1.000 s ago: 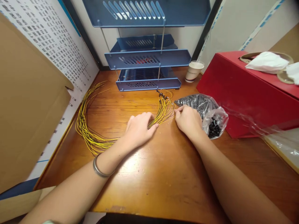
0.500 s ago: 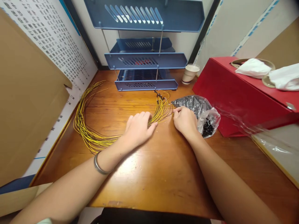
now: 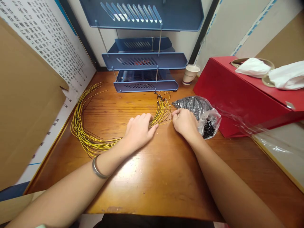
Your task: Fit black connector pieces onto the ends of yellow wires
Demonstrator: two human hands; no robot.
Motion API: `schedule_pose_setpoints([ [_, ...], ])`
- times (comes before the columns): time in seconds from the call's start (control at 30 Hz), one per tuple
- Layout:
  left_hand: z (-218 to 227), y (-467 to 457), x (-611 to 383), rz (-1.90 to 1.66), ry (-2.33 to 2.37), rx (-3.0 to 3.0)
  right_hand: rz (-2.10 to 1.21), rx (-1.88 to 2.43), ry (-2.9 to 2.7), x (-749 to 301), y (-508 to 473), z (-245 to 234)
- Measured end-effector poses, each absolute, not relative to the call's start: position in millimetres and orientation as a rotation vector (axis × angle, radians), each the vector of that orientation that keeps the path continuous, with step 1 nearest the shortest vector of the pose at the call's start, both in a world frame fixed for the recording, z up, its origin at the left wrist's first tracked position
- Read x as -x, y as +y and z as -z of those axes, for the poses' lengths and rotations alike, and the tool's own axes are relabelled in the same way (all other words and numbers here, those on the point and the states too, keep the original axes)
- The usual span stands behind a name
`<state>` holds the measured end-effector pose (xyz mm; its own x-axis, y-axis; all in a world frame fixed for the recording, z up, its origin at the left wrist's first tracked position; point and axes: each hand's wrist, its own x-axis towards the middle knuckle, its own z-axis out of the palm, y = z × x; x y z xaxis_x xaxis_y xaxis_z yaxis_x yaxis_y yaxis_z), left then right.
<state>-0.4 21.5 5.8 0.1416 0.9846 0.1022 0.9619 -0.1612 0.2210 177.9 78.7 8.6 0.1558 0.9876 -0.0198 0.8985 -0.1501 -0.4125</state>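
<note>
A bundle of thin yellow and black wires (image 3: 79, 126) curves across the wooden table from the left and passes under my left hand (image 3: 140, 128). The fingers of that hand are curled over the bundle. Beyond them, the wires' free ends fan out, tipped with small black pieces (image 3: 161, 97). My right hand (image 3: 185, 123) is closed in a pinch at the right side of this fan, where a thin strand runs to its fingertips. Exactly what lies between those fingertips is hidden. Just behind my right hand is a clear plastic bag (image 3: 193, 104) filled with small black parts (image 3: 209, 129).
A blue tiered tray rack (image 3: 144, 61) stands at the back, with a paper cup (image 3: 190, 74) at its right. On the right is a red box (image 3: 228, 95) with tissues (image 3: 254, 67) on top. Cardboard (image 3: 28, 104) leans along the left side.
The whole view has shifted slightly, so things sit a little further left. The strand at my right fingertips now runs lower and straighter. Both hands have hardly moved over the table.
</note>
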Motion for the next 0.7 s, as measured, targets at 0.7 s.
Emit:
schedule_pose_setpoints([
  [0.7,-2.8,17.0,9.8,-0.435,1.916,-2.298,-0.813,1.302,-1.778,-176.3,60.9,7.4],
])
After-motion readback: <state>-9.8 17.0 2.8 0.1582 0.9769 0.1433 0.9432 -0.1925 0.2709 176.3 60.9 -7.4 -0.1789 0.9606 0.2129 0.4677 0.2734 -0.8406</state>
